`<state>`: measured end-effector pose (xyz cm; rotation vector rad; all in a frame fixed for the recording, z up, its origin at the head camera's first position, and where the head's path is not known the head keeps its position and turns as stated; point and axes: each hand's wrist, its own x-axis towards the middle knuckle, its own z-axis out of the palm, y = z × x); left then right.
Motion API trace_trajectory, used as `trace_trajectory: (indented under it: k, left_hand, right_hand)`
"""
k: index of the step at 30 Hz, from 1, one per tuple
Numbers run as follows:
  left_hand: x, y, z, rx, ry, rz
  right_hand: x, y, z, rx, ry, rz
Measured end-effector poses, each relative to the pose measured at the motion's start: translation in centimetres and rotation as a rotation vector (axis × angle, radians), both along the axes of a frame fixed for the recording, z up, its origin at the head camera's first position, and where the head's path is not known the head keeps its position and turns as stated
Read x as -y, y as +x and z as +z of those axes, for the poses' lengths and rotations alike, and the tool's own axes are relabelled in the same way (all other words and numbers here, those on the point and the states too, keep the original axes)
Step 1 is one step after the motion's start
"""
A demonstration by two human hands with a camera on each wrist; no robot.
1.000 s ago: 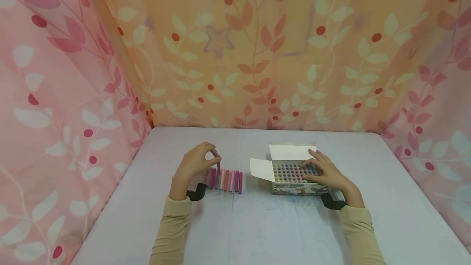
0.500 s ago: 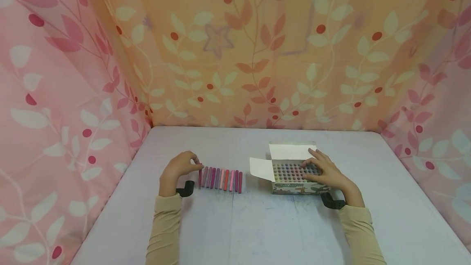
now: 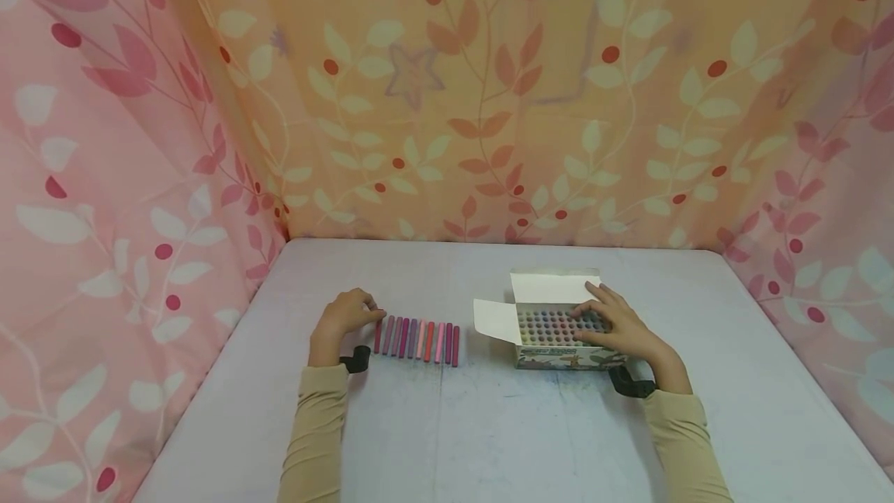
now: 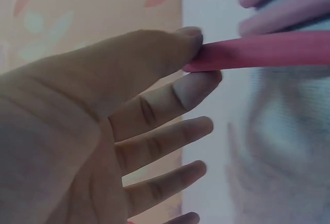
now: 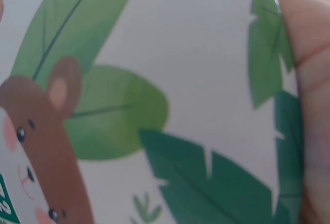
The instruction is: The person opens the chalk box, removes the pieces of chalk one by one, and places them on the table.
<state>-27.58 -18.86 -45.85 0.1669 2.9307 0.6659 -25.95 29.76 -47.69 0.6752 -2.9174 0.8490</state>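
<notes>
My left hand (image 3: 344,318) pinches a dark pink crayon (image 4: 268,50) by its far end, between thumb and index finger, while the other fingers spread loosely in the left wrist view. This crayon lies at the left end of a row of crayons (image 3: 420,340) in pinks, purples and orange-red. To the right stands an opened box (image 3: 559,358) packed with upright crayons, their round ends showing in a grid. My right hand (image 3: 621,324) rests over the box's right end, fingers spread above the crayons. The right wrist view is mostly filled by the box's printed wall.
A white cloth-covered table (image 3: 489,433) lies beneath everything. The box's white side flap (image 3: 496,320) sticks out toward the crayon row, and its lid (image 3: 552,288) stands raised behind. Patterned curtains (image 3: 391,123) close in the back and both sides.
My left hand has carried the dark pink crayon leftward from above the row and lowered it to the row's left end, nudging slightly right at the last. My right hand has stayed put.
</notes>
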Motion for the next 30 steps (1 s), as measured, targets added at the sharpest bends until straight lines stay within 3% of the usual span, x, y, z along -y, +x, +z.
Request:
trace_trajectory:
  k: [10,21,24,30]
  left_hand:
    - [-0.6,-0.5,-1.5,-0.045,-0.049,0.022]
    - [-1.1,-0.4,-2.2,-0.013,-0.098,-0.003]
    - [-1.0,-0.4,-2.2,-0.006,-0.094,0.007]
    - [-1.0,-0.7,-1.8,-0.034,-0.108,0.034]
  right_hand:
    - [-0.2,0.2,0.0,0.001,-0.014,0.000]
    - [-1.1,0.1,-0.1,-0.017,-0.189,0.119]
    - [-1.1,-0.2,0.2,-0.016,-0.224,0.097]
    - [-0.5,-0.6,1.8,-0.034,-0.221,-0.039]
